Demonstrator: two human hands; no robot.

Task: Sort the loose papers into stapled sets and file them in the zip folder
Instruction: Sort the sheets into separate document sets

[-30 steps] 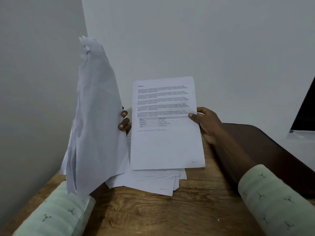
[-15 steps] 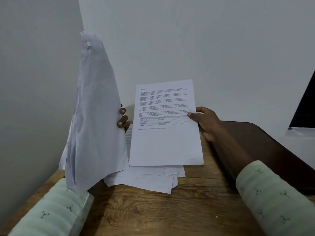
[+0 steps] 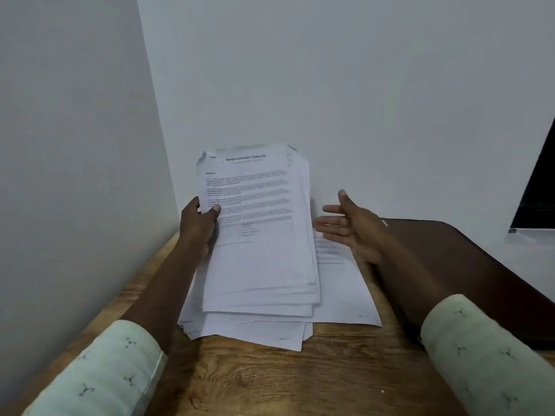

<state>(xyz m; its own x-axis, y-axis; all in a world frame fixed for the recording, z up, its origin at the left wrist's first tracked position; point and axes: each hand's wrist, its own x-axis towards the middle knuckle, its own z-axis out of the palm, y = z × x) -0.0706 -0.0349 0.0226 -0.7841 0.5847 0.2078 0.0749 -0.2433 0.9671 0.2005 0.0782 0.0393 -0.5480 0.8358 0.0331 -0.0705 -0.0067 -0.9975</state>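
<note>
My left hand [image 3: 199, 226] grips the left edge of a thick bundle of printed sheets [image 3: 258, 229], thumb on the top page, which carries a heading and text blocks. The bundle leans over a loose pile of papers [image 3: 255, 330] on the wooden table. One single printed sheet [image 3: 345, 286] lies flat to the right of the bundle. My right hand [image 3: 351, 228] hovers above that sheet with fingers spread, holding nothing. A dark brown zip folder [image 3: 468, 265] lies flat at the right, partly under my right forearm.
The wooden table [image 3: 300, 382] stands in a corner between two pale walls. A dark screen edge [image 3: 537, 190] shows at the far right above a white surface. Both my sleeves are pale green.
My left hand swung the raised bundle down, printed side up, over the pile. My right hand let go of the single sheet, which now lies on the table, and opened.
</note>
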